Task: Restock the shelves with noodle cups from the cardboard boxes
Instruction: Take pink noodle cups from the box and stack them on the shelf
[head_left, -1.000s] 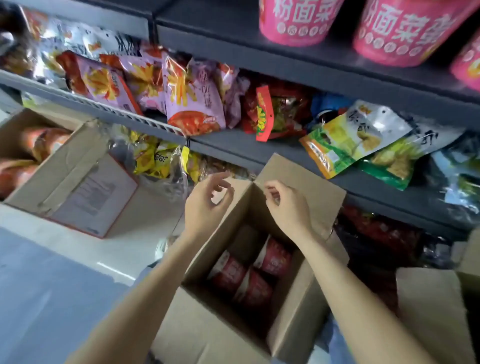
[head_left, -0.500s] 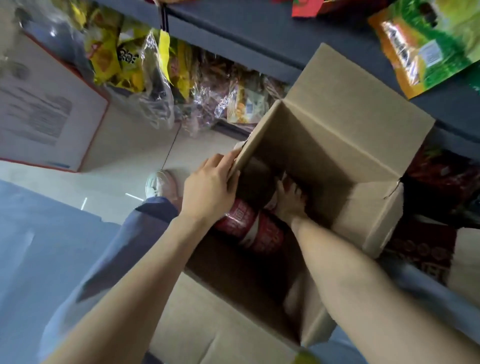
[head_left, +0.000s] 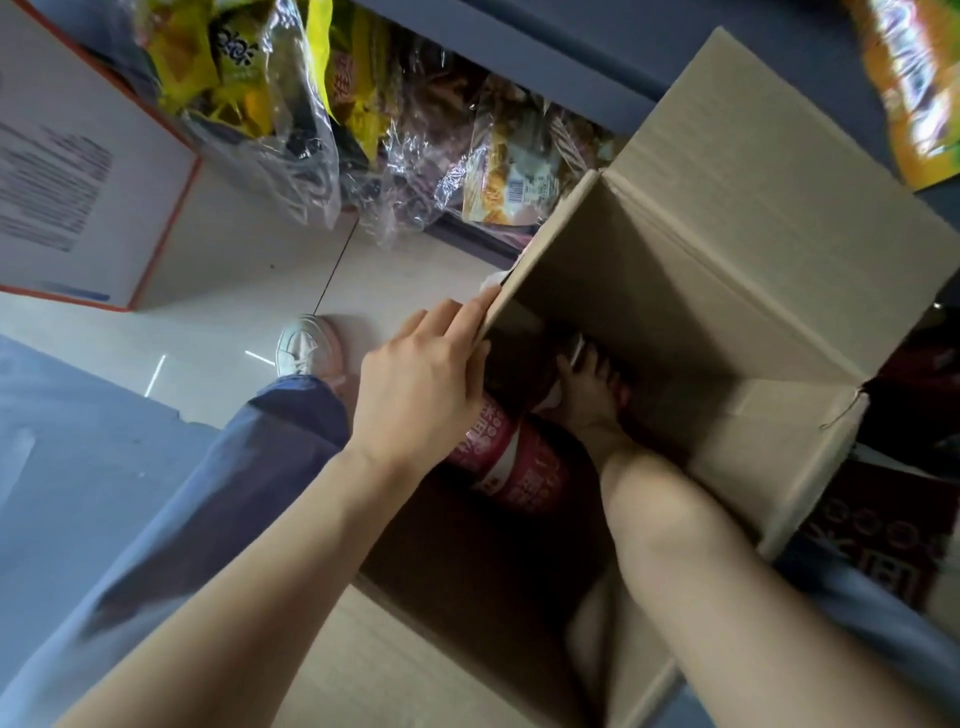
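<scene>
Left hand holds the box flap's left edge; right hand reaches deep inside among red cups, its grip unclear.

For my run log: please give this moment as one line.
left hand holds box flap | right hand inside box at cups | grasp unclear

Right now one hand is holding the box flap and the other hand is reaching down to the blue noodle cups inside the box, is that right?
Almost. The noodle cups are red, not blue. The head view shows the left hand holding the flap of the box while the right hand reaches down to them inside.
</scene>
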